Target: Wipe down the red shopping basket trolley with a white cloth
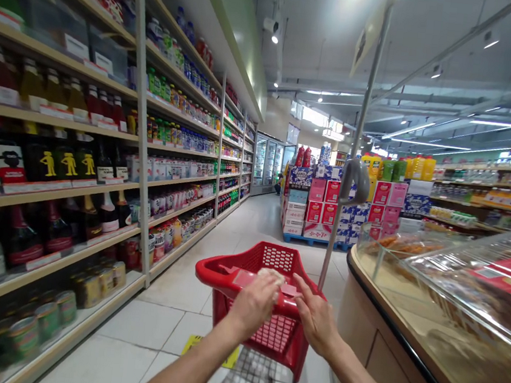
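At the near end of the red shopping cart (pixel 279 334), both bare hands reach over its handle (pixel 219 278). The left hand (pixel 252 307) is nearer the cart's middle, its fingers bent together around a crumpled whitish wad (pixel 271 275) on top of the handle; whether it is cloth or paper, I cannot tell. The right hand (pixel 317 323) is at the cart's right end, fingers extended and slightly spread; whether all the fingertips touch the handle is unclear. Left of the cart run tall shelves (pixel 144 143) of bottles and cans. Just beyond its right side rises a metal pole (pixel 332 242), and to its right curves a counter (pixel 359 336) with clear covers (pixel 446 269). Farther ahead of the cart, stacked boxes (pixel 315 210) stand on a blue pallet (pixel 294 239). A yellow floor marking (pixel 194 343) shows below the cart's left side.
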### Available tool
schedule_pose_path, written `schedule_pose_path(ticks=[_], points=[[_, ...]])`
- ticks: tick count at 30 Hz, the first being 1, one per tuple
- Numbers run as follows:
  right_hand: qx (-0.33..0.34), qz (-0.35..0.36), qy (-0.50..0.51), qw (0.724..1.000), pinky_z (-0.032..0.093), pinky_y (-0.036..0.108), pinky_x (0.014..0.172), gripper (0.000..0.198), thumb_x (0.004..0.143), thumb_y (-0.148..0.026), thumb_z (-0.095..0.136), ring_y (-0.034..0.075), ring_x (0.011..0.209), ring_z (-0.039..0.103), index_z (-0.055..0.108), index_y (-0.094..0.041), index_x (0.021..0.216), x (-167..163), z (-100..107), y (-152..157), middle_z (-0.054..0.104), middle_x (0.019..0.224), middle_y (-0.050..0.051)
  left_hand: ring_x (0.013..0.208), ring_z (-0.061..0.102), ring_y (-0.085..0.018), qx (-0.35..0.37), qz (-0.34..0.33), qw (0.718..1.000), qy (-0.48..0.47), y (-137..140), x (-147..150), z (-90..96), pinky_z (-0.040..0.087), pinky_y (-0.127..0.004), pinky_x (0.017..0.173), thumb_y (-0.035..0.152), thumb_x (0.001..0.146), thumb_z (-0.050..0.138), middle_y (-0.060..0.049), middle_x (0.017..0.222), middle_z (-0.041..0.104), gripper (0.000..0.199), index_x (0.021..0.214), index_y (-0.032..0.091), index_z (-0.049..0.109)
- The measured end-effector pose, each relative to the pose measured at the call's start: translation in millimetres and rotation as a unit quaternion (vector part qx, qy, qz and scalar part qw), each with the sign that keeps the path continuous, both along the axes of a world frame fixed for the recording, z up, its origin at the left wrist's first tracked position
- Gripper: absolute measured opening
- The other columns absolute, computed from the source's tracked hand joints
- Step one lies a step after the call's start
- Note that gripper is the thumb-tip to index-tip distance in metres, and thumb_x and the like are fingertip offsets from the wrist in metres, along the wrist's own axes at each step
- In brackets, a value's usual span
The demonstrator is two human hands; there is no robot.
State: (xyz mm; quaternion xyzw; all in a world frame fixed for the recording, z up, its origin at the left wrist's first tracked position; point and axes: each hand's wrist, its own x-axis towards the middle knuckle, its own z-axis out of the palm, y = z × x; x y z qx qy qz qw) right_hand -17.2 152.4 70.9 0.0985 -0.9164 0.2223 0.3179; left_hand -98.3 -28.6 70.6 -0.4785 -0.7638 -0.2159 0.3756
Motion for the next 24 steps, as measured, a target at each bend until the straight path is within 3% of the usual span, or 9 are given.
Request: schedule_pose_path(ticks=[3, 8, 10, 12, 14, 17, 19, 24], points=[[-0.024, 0.032, -0.005, 0.999, 0.045, 0.028, 0.066, 0.049, 0.087, -0.036, 0.026, 0.018, 0.074, 0.062, 0.026, -0.022, 0.134, 0, -1, -2, 0.068, 0.082, 0.001, 0.11, 0.05, -0.017, -0.028, -0.053, 0.998, 0.02, 17, 7, 0.6, 0.043, -0.038, 0.097, 0.018, 0.083, 0.04, -0.007, 0.11, 0.06, 0.03, 0.109, 0.016, 0.054], [-0.198, 0.025, 0.05, 0.979, 0.048, 0.03, 0.072, 0.05, 0.088, -0.036, 0.024, 0.016, 0.077, 0.062, 0.02, -0.022, 0.136, -4, -3, -3, 0.064, 0.093, 0.002, 0.101, 0.056, -0.018, 0.047, 0.061, 0.997, -0.017, 7, -2, 6.2, 0.048, -0.039, 0.09, 0.019, 0.085, 0.035, -0.006, 0.102, 0.064, 0.029, 0.104, 0.017, 0.056], [-0.238, 0.024, 0.054, 0.969, 0.049, 0.032, 0.074, 0.051, 0.088, -0.038, 0.023, 0.016, 0.081, 0.062, 0.02, -0.022, 0.136, -7, -3, -1, 0.062, 0.1, 0.005, 0.101, 0.055, -0.018, 0.021, 0.032, 0.999, -0.015, 15, 3, 5.2, 0.046, -0.039, 0.092, 0.017, 0.084, 0.036, -0.006, 0.103, 0.064, 0.029, 0.105, 0.017, 0.056], [-0.247, 0.016, 0.047, 0.968, 0.048, 0.034, 0.078, 0.052, 0.087, -0.041, 0.025, 0.018, 0.088, 0.06, 0.022, -0.022, 0.135, -8, -4, 3, 0.06, 0.106, 0.006, 0.105, 0.054, -0.017, -0.033, -0.033, 0.999, 0.007, 23, 9, 2.8, 0.044, -0.037, 0.095, 0.016, 0.082, 0.04, -0.006, 0.106, 0.062, 0.029, 0.107, 0.016, 0.055], [-0.261, 0.002, 0.027, 0.965, 0.047, 0.037, 0.081, 0.053, 0.087, -0.044, 0.025, 0.019, 0.094, 0.059, 0.021, -0.023, 0.136, -8, -5, 9, 0.058, 0.111, 0.008, 0.109, 0.05, -0.017, -0.052, -0.05, 0.997, 0.026, 22, 10, 0.7, 0.044, -0.035, 0.095, 0.016, 0.082, 0.04, -0.007, 0.111, 0.06, 0.031, 0.111, 0.016, 0.052], [-0.287, 0.036, -0.016, 0.957, 0.045, 0.039, 0.086, 0.053, 0.088, -0.046, 0.022, 0.02, 0.104, 0.054, 0.016, -0.025, 0.137, -7, -4, 14, 0.052, 0.121, 0.009, 0.112, 0.048, -0.018, 0.001, 0.025, 0.999, 0.024, 9, 6, -1.0, 0.046, -0.039, 0.092, 0.02, 0.085, 0.037, -0.009, 0.113, 0.058, 0.032, 0.114, 0.016, 0.05], [-0.299, 0.067, -0.027, 0.952, 0.043, 0.039, 0.089, 0.054, 0.088, -0.047, 0.02, 0.019, 0.112, 0.048, 0.015, -0.026, 0.138, -7, -1, 11, 0.047, 0.128, 0.009, 0.113, 0.048, -0.019, 0.014, 0.039, 0.999, 0.025, 7, 8, -2.2, 0.045, -0.04, 0.093, 0.019, 0.085, 0.036, -0.009, 0.113, 0.058, 0.032, 0.114, 0.016, 0.05], [-0.266, 0.047, -0.026, 0.962, 0.038, 0.041, 0.095, 0.056, 0.087, -0.048, 0.022, 0.02, 0.111, 0.05, 0.018, -0.023, 0.137, -7, 3, 1, 0.044, 0.13, 0.01, 0.119, 0.041, -0.018, -0.064, -0.058, 0.993, 0.08, 8, 15, -7.9, 0.041, -0.037, 0.098, 0.014, 0.083, 0.039, -0.009, 0.118, 0.056, 0.035, 0.116, 0.015, 0.049]])
